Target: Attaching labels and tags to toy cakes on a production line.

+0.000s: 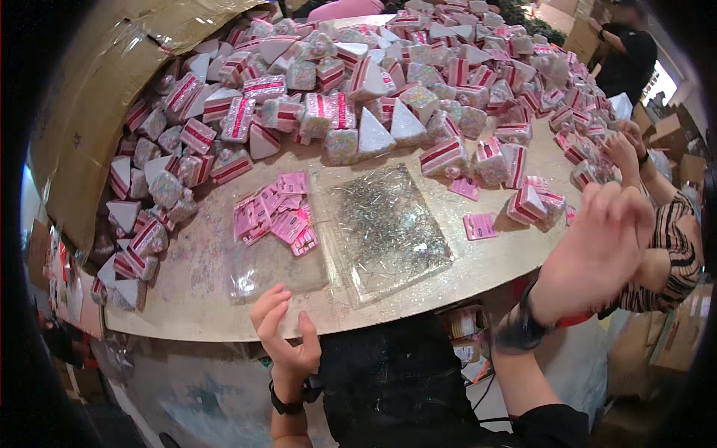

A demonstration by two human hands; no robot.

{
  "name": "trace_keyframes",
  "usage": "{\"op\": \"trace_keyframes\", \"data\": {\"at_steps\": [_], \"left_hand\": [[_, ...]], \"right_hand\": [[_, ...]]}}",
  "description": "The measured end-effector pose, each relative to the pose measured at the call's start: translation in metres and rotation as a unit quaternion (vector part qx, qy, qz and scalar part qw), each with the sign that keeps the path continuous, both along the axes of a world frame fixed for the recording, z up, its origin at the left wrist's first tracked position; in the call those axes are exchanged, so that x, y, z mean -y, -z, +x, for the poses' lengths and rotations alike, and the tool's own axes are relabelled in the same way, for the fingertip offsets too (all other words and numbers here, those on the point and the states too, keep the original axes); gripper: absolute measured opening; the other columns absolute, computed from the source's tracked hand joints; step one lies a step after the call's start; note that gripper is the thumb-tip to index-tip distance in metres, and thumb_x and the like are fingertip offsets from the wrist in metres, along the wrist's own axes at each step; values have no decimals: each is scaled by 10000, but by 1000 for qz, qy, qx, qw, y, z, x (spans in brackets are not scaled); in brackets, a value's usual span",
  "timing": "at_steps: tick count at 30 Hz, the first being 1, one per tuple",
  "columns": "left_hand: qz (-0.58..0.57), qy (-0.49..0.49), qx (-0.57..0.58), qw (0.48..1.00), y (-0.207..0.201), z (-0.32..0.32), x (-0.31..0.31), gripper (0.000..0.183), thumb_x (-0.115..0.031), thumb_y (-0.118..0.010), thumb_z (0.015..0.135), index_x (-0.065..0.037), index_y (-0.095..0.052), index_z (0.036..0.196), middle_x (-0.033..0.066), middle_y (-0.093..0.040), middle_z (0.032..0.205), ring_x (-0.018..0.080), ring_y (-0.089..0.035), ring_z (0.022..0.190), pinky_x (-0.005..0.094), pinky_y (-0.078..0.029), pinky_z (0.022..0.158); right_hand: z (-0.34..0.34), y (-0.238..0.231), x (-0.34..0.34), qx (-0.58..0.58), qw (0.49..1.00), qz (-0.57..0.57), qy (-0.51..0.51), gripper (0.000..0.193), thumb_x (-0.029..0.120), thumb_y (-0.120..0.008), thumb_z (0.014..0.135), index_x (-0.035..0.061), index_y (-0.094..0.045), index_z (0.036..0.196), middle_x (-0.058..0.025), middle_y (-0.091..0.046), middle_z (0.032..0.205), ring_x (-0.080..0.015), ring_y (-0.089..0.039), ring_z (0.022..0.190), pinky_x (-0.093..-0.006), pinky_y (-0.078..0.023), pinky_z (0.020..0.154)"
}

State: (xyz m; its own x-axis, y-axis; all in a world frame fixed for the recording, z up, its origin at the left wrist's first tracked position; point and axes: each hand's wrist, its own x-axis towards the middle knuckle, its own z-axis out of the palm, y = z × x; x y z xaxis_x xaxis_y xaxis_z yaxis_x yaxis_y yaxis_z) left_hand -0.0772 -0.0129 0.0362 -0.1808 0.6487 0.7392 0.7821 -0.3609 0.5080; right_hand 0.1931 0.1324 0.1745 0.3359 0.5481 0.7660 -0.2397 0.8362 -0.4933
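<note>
My left hand (287,340) is held at the table's near edge with its fingers and thumb apart and nothing in it. Just beyond it lies a clear plastic tray (261,284) with a heap of small pink cards (272,213) in it. Beside that, a second clear tray (358,287) holds many thin silvery pins (388,213). My right hand (597,254) is raised over the table's right edge, its fingers smeared by motion. Near it are some cake-slice-shaped ornaments (526,205), white with pink bands, and a loose pink card (479,226).
A big pile of cake-slice ornaments (373,82) covers the table's far side and left. A cardboard wall (82,127) borders the left. At the right, a co-worker's hands (624,153) are over the ornaments. A person in black (631,63) stands by a carton at the back right.
</note>
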Motion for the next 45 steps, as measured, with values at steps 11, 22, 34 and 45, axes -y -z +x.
{"op": "trace_keyframes", "data": {"at_steps": [11,22,34,45], "left_hand": [[7,-24,81,996,28,-11,-8,375,61,-531,809,10,-399,1157,165,-490,1055,326,-536,1049,423,-436,921],[56,-98,262,958,35,-12,-2,259,37,-501,852,21,-418,1098,122,-487,977,230,-531,925,355,-440,865],[52,-92,266,958,35,-11,-3,264,24,-500,867,10,-424,1119,111,-498,967,216,-531,917,355,-443,872],[23,-117,293,949,40,-14,2,269,0,-480,912,10,-407,1171,144,-555,1011,122,-478,797,238,-437,702]], "right_hand": [[-33,-27,83,-195,585,0,-787,178,242,-419,950,130,-483,828,21,-483,823,-101,-507,739,-280,-422,636],[-59,-17,58,-62,720,72,-687,188,191,-449,916,191,-487,731,14,-484,718,-102,-516,688,-278,-423,621],[-83,3,38,108,768,157,-611,195,116,-509,863,139,-490,670,-18,-503,676,-150,-531,641,-286,-428,584],[-16,90,53,64,793,-91,-599,174,-51,-539,798,0,-571,634,-83,-527,570,-246,-485,433,-319,-342,389]]}}
